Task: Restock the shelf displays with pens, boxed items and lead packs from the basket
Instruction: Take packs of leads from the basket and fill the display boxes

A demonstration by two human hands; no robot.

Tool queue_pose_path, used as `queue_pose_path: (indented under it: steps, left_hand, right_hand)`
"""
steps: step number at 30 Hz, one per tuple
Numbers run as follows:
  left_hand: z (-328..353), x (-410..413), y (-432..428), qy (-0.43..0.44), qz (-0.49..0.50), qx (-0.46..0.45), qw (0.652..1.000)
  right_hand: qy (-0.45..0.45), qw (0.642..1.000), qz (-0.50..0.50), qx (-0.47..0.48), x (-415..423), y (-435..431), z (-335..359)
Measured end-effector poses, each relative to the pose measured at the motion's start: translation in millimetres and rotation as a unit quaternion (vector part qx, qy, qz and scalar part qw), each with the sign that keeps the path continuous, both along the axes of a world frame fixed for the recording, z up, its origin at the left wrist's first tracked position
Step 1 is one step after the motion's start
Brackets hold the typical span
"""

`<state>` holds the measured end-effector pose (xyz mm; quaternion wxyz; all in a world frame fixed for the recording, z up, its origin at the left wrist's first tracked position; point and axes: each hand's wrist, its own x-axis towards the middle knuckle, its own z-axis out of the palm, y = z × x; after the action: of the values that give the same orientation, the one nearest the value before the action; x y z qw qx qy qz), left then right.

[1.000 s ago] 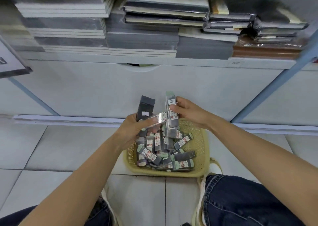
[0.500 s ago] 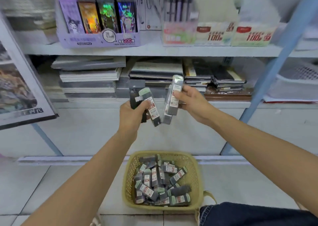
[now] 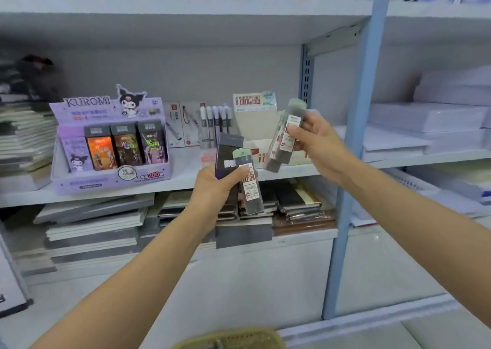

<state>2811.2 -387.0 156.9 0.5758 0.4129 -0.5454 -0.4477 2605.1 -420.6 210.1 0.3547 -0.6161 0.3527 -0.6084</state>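
The right hand pinches lead packs mid-length, over the shelf front edge, before the display carton. The left hand grips 1 dark box and another pack. They look light, stiff and slick, so grip the long sides.

We find open air between the middle shelf and the shelf above, over the tops of the displays. A bare strip of the middle shelf lies before the pen boxes, between the purple display box and the cardboard tray. Our right hand, full of lead packs, hangs before that tray. The blue post stands close on its right, barring the way to the stacks of paper. Our left hand, holding a dark box, covers the shelf edge. Below, notebook stacks fill the bay almost to the board.
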Motion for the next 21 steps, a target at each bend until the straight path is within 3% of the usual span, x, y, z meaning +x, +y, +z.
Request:
queue_pose_path:
  steps: [7, 15, 21]
  left_hand:
    - [38, -17, -34, 0.026, -0.008, -0.039, 0.999]
    - [40, -15, -63, 0.023, -0.011, -0.045, 0.999]
    - [35, -13, -70, 0.029, -0.013, -0.039, 0.999]
  right_hand:
    - [-0.003, 0.983, -0.176, -0.041, -53, -65, 56]
    - [0.128, 0.975, -0.165, -0.070, -36, -104, 49]
    - [0.244, 0.954, -0.171, -0.032, -35, -124, 34]
